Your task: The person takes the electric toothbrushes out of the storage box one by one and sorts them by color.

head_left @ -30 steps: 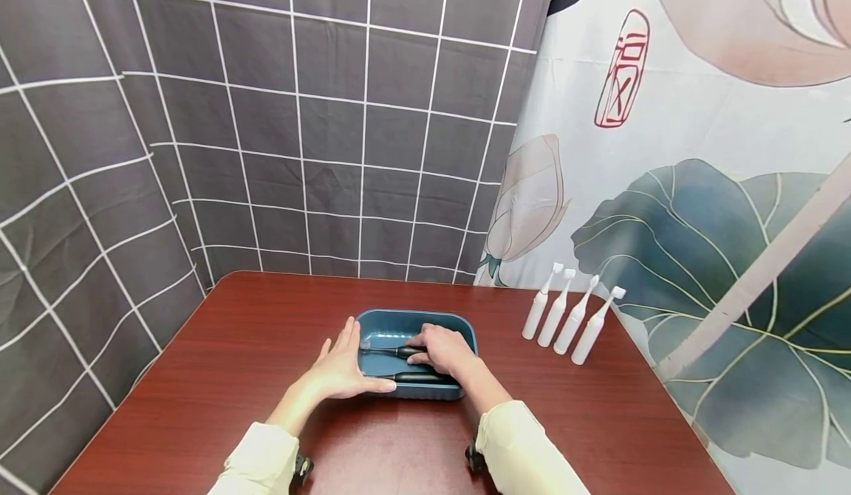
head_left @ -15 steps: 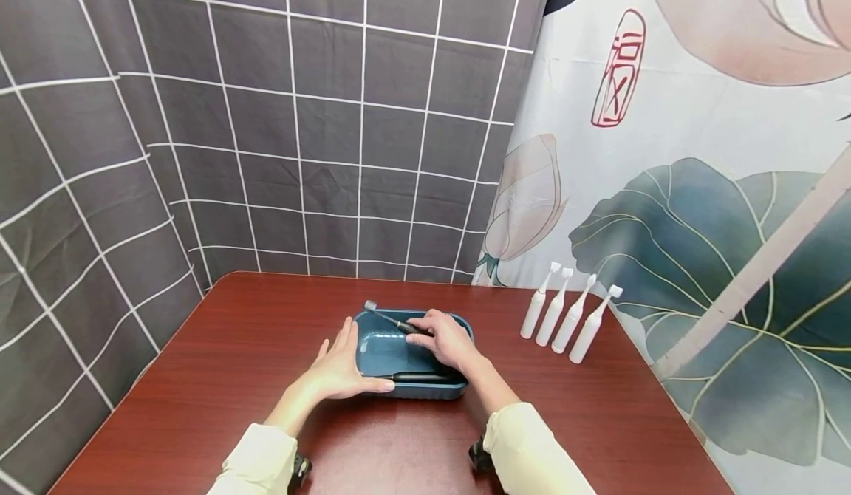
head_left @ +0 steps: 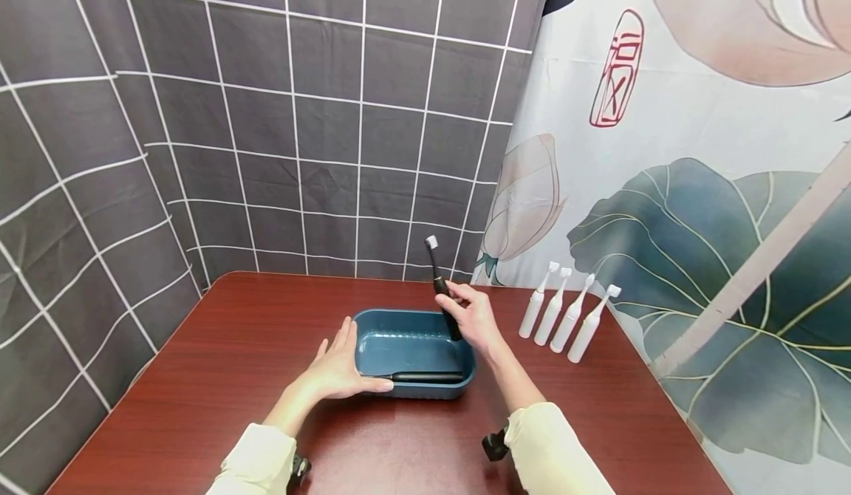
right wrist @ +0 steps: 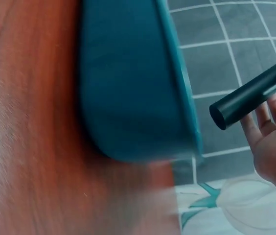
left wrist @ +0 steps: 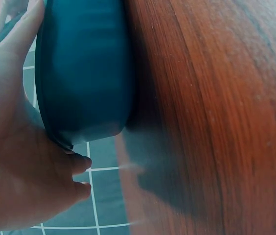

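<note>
My right hand point(head_left: 476, 318) pinches a black electric toothbrush point(head_left: 435, 264) by its handle, white bristles up and tilted left, above the right end of a blue plastic basin point(head_left: 399, 349). In the right wrist view the handle's round base point(right wrist: 218, 116) points away from the fingers. A second black electric toothbrush point(head_left: 428, 377) lies along the basin's front inner wall; its head end is hidden by my left thumb. My left hand point(head_left: 335, 371) rests against the basin's left end, fingers straight and spread, thumb along the front rim.
Several white electric toothbrushes point(head_left: 565, 318) stand upright in a row at the table's right rear. The red-brown wooden table point(head_left: 266, 332) backs onto a grey gridded curtain point(head_left: 326, 185) and a flower-print cloth point(head_left: 665, 185).
My right hand has lifted the black electric toothbrush out of the basin, moving it up and right and turning it from lying flat to nearly upright. My left hand has stayed put.
</note>
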The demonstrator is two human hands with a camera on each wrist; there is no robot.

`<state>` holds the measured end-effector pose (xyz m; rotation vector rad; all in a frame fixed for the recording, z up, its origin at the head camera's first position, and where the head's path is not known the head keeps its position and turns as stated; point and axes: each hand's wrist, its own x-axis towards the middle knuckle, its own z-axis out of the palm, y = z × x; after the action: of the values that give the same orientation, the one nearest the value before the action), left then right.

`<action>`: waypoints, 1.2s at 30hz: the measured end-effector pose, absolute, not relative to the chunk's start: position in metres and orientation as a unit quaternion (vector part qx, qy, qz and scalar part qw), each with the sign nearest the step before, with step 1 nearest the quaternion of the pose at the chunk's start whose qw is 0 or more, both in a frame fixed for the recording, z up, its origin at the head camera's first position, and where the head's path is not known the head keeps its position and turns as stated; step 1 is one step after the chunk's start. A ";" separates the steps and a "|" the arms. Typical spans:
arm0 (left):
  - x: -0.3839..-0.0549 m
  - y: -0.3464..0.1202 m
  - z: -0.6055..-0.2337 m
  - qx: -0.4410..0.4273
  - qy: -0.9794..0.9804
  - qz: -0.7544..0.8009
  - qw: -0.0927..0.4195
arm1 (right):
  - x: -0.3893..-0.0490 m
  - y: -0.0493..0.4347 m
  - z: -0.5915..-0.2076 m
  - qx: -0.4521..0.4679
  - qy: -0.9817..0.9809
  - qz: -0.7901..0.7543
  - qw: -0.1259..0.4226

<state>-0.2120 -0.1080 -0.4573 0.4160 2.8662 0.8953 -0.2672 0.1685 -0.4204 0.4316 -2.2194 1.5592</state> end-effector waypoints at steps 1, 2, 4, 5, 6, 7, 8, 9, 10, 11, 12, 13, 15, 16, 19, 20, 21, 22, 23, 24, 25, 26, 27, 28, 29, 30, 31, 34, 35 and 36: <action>-0.212 -0.108 -0.457 0.136 0.945 0.293 0.057 | -0.266 0.172 -0.418 0.146 -0.788 0.564 0.202; -0.211 -0.108 -0.457 0.136 0.945 0.291 0.057 | -0.265 0.176 -0.415 0.139 -0.784 0.568 0.207; -0.211 -0.109 -0.456 0.136 0.946 0.290 0.058 | -0.264 0.185 -0.412 0.130 -0.781 0.572 0.215; -0.211 -0.109 -0.456 0.135 0.946 0.290 0.059 | -0.264 0.190 -0.411 0.126 -0.781 0.570 0.219; -0.211 -0.109 -0.456 0.136 0.946 0.289 0.059 | -0.263 0.195 -0.410 0.119 -0.783 0.569 0.222; -0.211 -0.109 -0.456 0.134 0.946 0.287 0.061 | -0.262 0.200 -0.410 0.112 -0.784 0.567 0.227; -0.211 -0.108 -0.456 0.135 0.946 0.288 0.061 | -0.262 0.205 -0.410 0.105 -0.785 0.565 0.230; -0.211 -0.108 -0.456 0.135 0.946 0.288 0.060 | -0.261 0.210 -0.411 0.098 -0.784 0.567 0.232; -0.211 -0.108 -0.456 0.136 0.946 0.289 0.059 | -0.261 0.214 -0.411 0.090 -0.786 0.564 0.237; -0.211 -0.108 -0.456 0.136 0.946 0.289 0.059 | -0.260 0.219 -0.411 0.083 -0.788 0.562 0.239; -0.212 -0.108 -0.456 0.137 0.945 0.290 0.058 | -0.259 0.224 -0.412 0.077 -0.789 0.559 0.243; -0.212 -0.108 -0.457 0.137 0.946 0.290 0.057 | -0.259 0.228 -0.413 0.075 -0.791 0.554 0.248; -0.213 -0.108 -0.457 0.138 0.945 0.291 0.053 | -0.258 0.236 -0.415 0.074 -0.798 0.540 0.257; -0.214 -0.109 -0.457 0.138 0.946 0.290 0.052 | -0.257 0.240 -0.416 0.073 -0.804 0.530 0.260; -0.215 -0.109 -0.458 0.138 0.946 0.288 0.053 | -0.254 0.249 -0.421 0.069 -0.816 0.511 0.263; -0.214 -0.109 -0.458 0.138 0.946 0.288 0.053 | -0.253 0.251 -0.422 0.067 -0.818 0.507 0.262; -0.214 -0.109 -0.458 0.138 0.946 0.288 0.053 | -0.251 0.253 -0.424 0.065 -0.821 0.504 0.260; -0.214 -0.109 -0.458 0.137 0.946 0.288 0.054 | -0.251 0.255 -0.426 0.063 -0.823 0.503 0.257; -0.214 -0.109 -0.458 0.137 0.946 0.289 0.055 | -0.250 0.257 -0.428 0.062 -0.824 0.501 0.255; -0.214 -0.109 -0.458 0.138 0.946 0.288 0.055 | -0.250 0.259 -0.429 0.062 -0.825 0.500 0.255; -0.214 -0.109 -0.458 0.138 0.946 0.289 0.055 | -0.249 0.261 -0.431 0.061 -0.828 0.496 0.254; -0.214 -0.109 -0.458 0.138 0.946 0.289 0.055 | -0.248 0.263 -0.433 0.061 -0.829 0.495 0.253; -0.214 -0.109 -0.458 0.138 0.946 0.289 0.055 | -0.247 0.265 -0.434 0.060 -0.832 0.490 0.253; -0.213 -0.108 -0.457 0.139 0.946 0.288 0.055 | -0.246 0.266 -0.435 0.058 -0.834 0.487 0.252; -0.213 -0.108 -0.457 0.139 0.946 0.288 0.055 | -0.246 0.268 -0.436 0.056 -0.837 0.482 0.252; -0.213 -0.108 -0.457 0.139 0.946 0.288 0.054 | -0.245 0.270 -0.437 0.054 -0.841 0.476 0.251; -0.212 -0.108 -0.456 0.139 0.946 0.288 0.054 | -0.244 0.272 -0.438 0.050 -0.845 0.470 0.249; -0.211 -0.108 -0.456 0.138 0.946 0.289 0.055 | -0.242 0.276 -0.444 0.047 -0.851 0.460 0.249; -0.211 -0.107 -0.455 0.138 0.946 0.289 0.055 | -0.241 0.278 -0.446 0.048 -0.853 0.456 0.250; -0.210 -0.107 -0.455 0.137 0.946 0.289 0.056 | -0.240 0.280 -0.448 0.049 -0.854 0.453 0.251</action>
<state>-0.2103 -0.1073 -0.4550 0.4164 2.8696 0.8779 -0.2397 0.2803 -0.4480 0.1326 -2.3244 1.2340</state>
